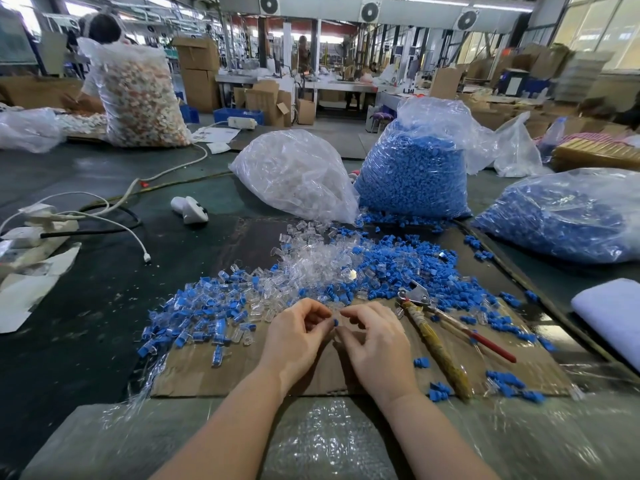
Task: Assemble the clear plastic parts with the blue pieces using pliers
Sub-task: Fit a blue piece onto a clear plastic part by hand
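My left hand [298,336] and my right hand [375,341] meet over a brown cardboard sheet [242,372]. Between their fingertips sits a small blue piece [335,322]; the left fingers pinch it. My right fingers curl around what looks like a clear plastic part [341,330], mostly hidden. Pliers [436,327] with a wrapped yellow handle and a red handle lie untouched just right of my right hand. A heap of loose clear parts [318,261] and blue pieces [398,268] spreads beyond my hands. Joined clear-and-blue parts [204,317] lie to the left.
Behind the heap stand a bag of clear parts [294,174] and two bags of blue pieces [415,174] [568,216]. A power strip with cables [38,230] lies left, a white handheld device [190,209] beyond it. Bubble wrap [311,441] covers the near edge. A person sits far left.
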The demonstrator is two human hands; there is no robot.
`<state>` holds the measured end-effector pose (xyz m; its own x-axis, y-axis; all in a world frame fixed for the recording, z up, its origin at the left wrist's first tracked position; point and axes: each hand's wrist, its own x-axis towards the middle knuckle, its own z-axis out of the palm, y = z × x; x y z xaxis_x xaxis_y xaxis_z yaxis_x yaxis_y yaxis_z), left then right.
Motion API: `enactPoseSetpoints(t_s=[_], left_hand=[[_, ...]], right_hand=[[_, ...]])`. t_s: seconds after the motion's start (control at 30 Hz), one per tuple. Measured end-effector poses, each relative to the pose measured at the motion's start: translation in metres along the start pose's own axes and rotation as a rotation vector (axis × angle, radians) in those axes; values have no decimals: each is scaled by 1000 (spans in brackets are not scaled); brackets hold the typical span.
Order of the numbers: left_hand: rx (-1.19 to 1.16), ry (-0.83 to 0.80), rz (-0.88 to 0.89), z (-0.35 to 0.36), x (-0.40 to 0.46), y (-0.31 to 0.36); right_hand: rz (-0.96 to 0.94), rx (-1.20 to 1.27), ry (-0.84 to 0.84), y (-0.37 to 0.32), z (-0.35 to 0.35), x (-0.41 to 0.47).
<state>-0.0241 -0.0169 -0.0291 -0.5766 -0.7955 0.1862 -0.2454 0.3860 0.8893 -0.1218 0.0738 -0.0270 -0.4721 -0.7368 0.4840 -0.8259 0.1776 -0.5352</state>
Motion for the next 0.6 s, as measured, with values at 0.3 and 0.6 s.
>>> enactPoseSetpoints(t_s=[0.3,0.6], left_hand=[[26,0,2,-2,0,2],[58,13,15,-2,0,4]], right_hand=[[432,-413,22,29,-47,11],[721,-675,-342,51,-62,11]])
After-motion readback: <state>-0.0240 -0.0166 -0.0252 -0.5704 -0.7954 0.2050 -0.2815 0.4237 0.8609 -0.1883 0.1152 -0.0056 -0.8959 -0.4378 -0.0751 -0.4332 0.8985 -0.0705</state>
